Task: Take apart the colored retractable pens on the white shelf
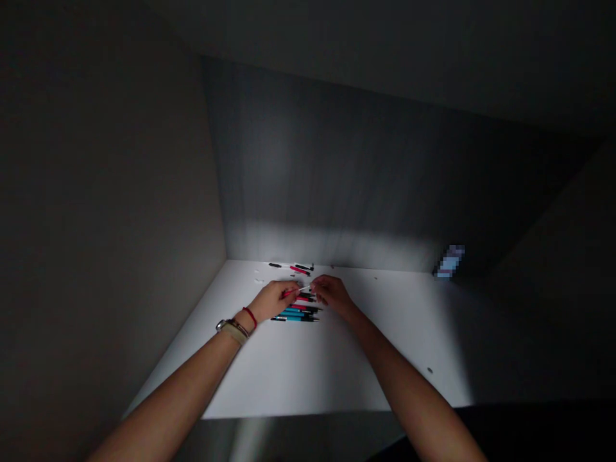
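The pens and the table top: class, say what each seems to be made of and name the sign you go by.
The pens look like plastic with a smooth, slightly glossy finish: solid teal, red and black barrels, though they are too small to be sure. The table top looks like a white, matt laminate or painted board: flat, even, with no grain and no sharp reflections under the light.
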`<state>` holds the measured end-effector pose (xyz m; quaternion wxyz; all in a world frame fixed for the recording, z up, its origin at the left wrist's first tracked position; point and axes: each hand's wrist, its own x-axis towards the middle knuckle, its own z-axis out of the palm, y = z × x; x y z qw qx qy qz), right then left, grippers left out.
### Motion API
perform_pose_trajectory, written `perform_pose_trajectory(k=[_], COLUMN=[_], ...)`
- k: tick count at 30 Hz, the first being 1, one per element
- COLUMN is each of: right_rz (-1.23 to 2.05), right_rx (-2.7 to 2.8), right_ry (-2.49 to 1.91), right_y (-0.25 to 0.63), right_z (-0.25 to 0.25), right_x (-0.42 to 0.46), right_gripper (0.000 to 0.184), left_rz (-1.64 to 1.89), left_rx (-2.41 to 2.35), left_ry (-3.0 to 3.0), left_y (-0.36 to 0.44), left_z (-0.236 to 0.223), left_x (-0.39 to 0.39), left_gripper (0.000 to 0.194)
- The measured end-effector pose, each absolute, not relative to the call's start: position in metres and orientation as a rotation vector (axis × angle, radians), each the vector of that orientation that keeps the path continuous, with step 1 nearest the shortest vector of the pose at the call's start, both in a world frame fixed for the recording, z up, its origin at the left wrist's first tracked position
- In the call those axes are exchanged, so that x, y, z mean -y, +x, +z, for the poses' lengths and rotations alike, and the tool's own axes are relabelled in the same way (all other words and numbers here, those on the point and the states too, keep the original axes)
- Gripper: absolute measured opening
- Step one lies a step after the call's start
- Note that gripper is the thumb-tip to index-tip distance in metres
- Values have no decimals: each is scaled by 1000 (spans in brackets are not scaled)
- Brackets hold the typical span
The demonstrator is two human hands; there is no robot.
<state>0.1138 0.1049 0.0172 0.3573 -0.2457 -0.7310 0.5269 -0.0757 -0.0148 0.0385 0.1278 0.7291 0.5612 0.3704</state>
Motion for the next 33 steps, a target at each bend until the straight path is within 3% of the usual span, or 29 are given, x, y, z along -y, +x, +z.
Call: perform_pose_trajectory(k=[6, 11, 15, 18, 21, 24, 28, 33], right_rz=[1370, 1600, 1457, 1219, 1157, 1249, 1419, 1507], right_rx=[1703, 2101, 2011, 1755, 1749, 1884, 2032, 1885], right_ry=[-671, -585, -642, -771, -797, -732, -594, -582], right_y=[120, 124, 121, 121, 122, 119, 113, 110], right_z=[22, 25, 24, 21, 18, 17, 20, 29], right_x=[-113, -100, -98, -109, -117, -111, -93, -86], right_gripper=[30, 25, 36, 48, 40, 35, 42, 44], left_rz=[1314, 1447, 1467, 1460, 1409, 1313, 1152, 1090], left_rx=[-1792, -1820, -1806, -1808, -1773, -1704, -1567, -1539], left_ry=[1946, 1796, 1775, 1792, 1839, 1909, 2009, 2063], left_y=[-86, -90, -91, -91, -88, -81, -73, -69], left_z=[36, 35, 34, 33, 33, 36, 40, 41], left_x=[7, 4, 4, 3, 4, 7, 12, 16], left_gripper=[29, 29, 25, 28, 33, 37, 39, 38])
